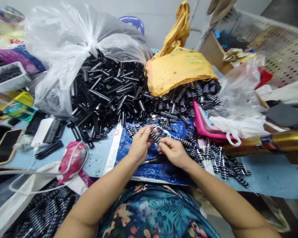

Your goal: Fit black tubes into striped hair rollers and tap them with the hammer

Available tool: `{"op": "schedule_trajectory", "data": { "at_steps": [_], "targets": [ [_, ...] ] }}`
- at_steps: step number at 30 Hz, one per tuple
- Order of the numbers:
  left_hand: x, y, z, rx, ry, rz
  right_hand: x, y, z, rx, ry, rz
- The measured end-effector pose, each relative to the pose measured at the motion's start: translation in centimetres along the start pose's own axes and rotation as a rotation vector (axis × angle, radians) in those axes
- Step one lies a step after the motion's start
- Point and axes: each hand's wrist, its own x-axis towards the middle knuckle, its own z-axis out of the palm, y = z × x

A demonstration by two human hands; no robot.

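Observation:
Between my two hands is a short black-and-white ribbed rod (154, 136), tilted down to the right. The fingers of my left hand (142, 138) pinch its upper end. At its lower end, my right hand (172, 150) is closed with thumb and forefinger together. Both hands are over a blue plastic sheet (149, 172) on the table. A dark slim tool (151, 161) lies under them, partly hidden. Small black discs (139, 125) and more ribbed rods (185, 142) are scattered around the hands.
A clear plastic bag (89, 29) spills black tubes (109, 89) at the back left. Ribbed rods pour from a yellow bag (178, 69) behind my hands. A pink tray (201, 125) and gold cylinder (270, 142) stand right. A phone (5, 145) and white cable (49, 172) lie left.

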Motion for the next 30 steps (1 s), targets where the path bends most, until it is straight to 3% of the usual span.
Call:
{"op": "schedule_trajectory", "data": {
  "at_steps": [3,5,6,8,10,11,12,14,15,18,20,23,26,30],
  "targets": [
    [-0.8,-1.4,0.2,-0.092,-0.017,-0.127,-0.4,0.2,0.7,-0.398,0.008,-0.365],
    [-1.2,-2.3,-0.1,-0.091,0.005,-0.192,-0.3,0.2,0.7,-0.523,0.067,-0.454],
    [-1.4,-2.7,-0.3,-0.081,0.017,-0.212,-0.1,0.1,0.5,-0.537,0.074,-0.453],
    [-1.6,-3.4,-0.7,-0.029,0.028,-0.21,0.6,-0.4,-0.2,-0.495,-0.045,-0.419],
    [-1.5,-3.8,-1.2,0.116,0.005,-0.174,2.0,-0.7,-1.5,-0.402,-0.183,-0.349],
    [-1.3,-3.8,-1.5,0.236,-0.012,-0.139,2.9,-0.6,-2.3,-0.35,-0.162,-0.29],
    [-1.0,-3.6,-1.8,0.388,-0.024,-0.086,4.0,-0.3,-3.3,-0.308,-0.068,-0.219],
    [-0.1,-3.2,-2.6,0.744,-0.023,0.077,6.5,0.8,-5.3,-0.262,0.271,-0.066],
    [0.4,-2.9,-3.0,0.916,-0.008,0.183,7.8,1.4,-6.4,-0.272,0.373,-0.028],
    [1.6,-2.4,-3.9,1.308,0.024,0.446,11.6,3.2,-9.4,-0.351,0.52,-0.031],
    [1.7,-2.3,-4.3,1.465,0.034,0.514,13.6,3.8,-10.9,-0.504,0.559,-0.102],
    [0.9,-2.3,-4.8,1.566,0.033,0.544,16.1,4.2,-12.3,-0.752,0.515,-0.136],
    [-0.5,-1.7,-5.3,1.518,-0.028,0.596,17.9,4.6,-13.2,-0.848,0.425,-0.103],
    [-2.0,-0.4,-5.9,1.368,-0.119,0.594,17.9,4.5,-13.9,-0.964,0.392,-0.165]
  ]
}}
